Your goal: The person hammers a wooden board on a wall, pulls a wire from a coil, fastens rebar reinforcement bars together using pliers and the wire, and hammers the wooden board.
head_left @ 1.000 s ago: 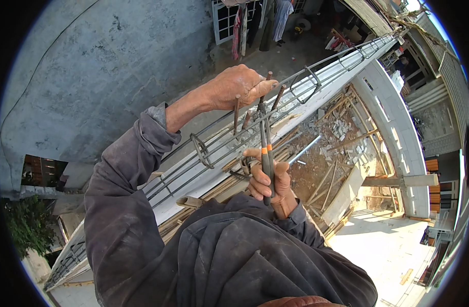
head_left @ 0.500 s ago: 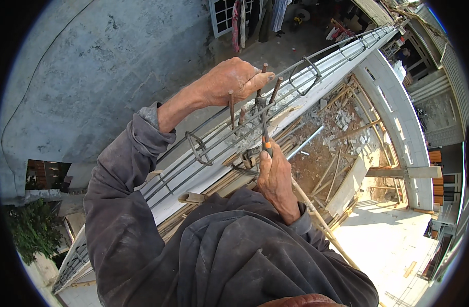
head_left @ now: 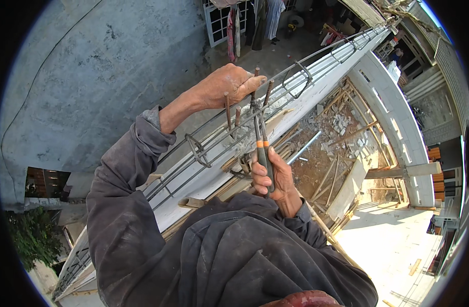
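My right hand (head_left: 281,180) is closed round the black-and-orange handles of long steel pincers (head_left: 261,133). Their jaws meet the cage near the foot of a rusty upright bar. My left hand (head_left: 225,86) is closed on the far side of the rebar cage (head_left: 214,148); its thumb lies beside the top of that bar, and its fingertips are hidden. Several rusty upright bars (head_left: 227,110) rise through the cage between my hands. Bent stirrups (head_left: 303,82) cross the long bars, and rough concrete shows underneath.
A white wall top (head_left: 342,71) runs diagonally beneath the cage. Bamboo poles (head_left: 324,227) lean on the near side. Beyond them is a rubble-strewn dirt pit (head_left: 329,140) inside a block wall (head_left: 390,102). A grey plastered wall (head_left: 106,66) stands at the left.
The pincers' two handles have spread apart slightly and now both show. My right hand has turned, its fingers now visible round them. My left hand keeps its hold on the cage.
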### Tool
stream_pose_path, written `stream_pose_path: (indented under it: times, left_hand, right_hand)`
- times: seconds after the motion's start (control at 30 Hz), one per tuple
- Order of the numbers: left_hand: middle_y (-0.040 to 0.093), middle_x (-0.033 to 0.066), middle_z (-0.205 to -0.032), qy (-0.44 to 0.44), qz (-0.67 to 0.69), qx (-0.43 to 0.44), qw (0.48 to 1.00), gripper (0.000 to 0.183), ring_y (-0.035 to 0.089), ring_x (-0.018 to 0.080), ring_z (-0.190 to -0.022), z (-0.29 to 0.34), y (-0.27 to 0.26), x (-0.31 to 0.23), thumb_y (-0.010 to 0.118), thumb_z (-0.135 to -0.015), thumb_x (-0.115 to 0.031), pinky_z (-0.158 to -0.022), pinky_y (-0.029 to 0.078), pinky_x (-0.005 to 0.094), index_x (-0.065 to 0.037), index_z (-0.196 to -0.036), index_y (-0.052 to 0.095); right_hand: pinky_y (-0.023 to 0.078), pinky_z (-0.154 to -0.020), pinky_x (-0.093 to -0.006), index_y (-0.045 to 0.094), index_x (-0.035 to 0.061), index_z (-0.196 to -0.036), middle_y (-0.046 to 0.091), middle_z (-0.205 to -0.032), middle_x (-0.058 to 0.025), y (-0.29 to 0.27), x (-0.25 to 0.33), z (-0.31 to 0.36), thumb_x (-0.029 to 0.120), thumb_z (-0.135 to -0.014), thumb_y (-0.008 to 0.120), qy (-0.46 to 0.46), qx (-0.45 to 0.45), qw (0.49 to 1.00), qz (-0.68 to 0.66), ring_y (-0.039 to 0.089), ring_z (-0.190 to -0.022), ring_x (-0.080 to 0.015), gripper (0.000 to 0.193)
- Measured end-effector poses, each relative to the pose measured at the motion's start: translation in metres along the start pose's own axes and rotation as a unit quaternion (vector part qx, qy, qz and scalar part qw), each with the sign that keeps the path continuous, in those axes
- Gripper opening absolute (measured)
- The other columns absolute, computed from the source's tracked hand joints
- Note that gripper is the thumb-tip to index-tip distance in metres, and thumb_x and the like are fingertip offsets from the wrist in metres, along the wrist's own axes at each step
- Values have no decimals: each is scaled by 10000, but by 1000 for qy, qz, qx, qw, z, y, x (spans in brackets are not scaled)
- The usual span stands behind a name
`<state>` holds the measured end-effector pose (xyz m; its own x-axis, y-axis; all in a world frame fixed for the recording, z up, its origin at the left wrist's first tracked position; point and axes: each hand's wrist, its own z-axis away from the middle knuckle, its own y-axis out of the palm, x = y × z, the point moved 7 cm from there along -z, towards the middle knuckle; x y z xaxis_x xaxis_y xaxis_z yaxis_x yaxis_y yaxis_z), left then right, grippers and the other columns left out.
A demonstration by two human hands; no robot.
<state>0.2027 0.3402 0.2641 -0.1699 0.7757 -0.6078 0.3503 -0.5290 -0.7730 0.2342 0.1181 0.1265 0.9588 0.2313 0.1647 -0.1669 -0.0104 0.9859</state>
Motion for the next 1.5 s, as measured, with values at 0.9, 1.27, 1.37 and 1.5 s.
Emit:
stream_pose_path:
  times: [0.9, 1.27, 1.37, 1.5]
  left_hand:
    - [403, 43, -566, 26, 12, -18, 999, 655, 335, 158, -515, 2, 0, -4, 488, -1172, -474, -514, 334, 407, -28, -706, 601]
    - [348, 41, -513, 53, 13, -66, 996, 704, 309, 159, -464, -3, 7, 2, 482, -1166, -495, -475, 319, 410, -52, -626, 566]
    - [335, 54, -521, 29, 9, -54, 998, 699, 298, 163, -463, -3, 5, 6, 480, -1169, -483, -477, 320, 418, -46, -628, 548]
    - [354, 84, -550, 56, 18, -53, 997, 684, 317, 177, -498, -5, 3, -4, 483, -1171, -464, -502, 330, 427, 10, -682, 541]
  right_hand:
    - [454, -576, -305, 561, -51, -1412, 592, -930, -59, 3, 23, 15, 354, -1138, 533, -94, -179, 884, 423, 530, -739, -112, 489]
    - [602, -670, -324, 563, -13, -1241, 688, -955, -110, 2, 4, 5, 446, -1194, 358, -123, -231, 839, 477, 677, -779, -156, 505]
    - [599, -608, -341, 559, -9, -1211, 681, -940, -125, 4, -2, -3, 474, -1182, 387, -107, -163, 902, 385, 667, -728, -159, 514]
    - [603, -542, -360, 569, 9, -1208, 653, -886, -85, 3, -5, -5, 516, -1163, 445, -102, -134, 960, 224, 637, -636, -153, 524]
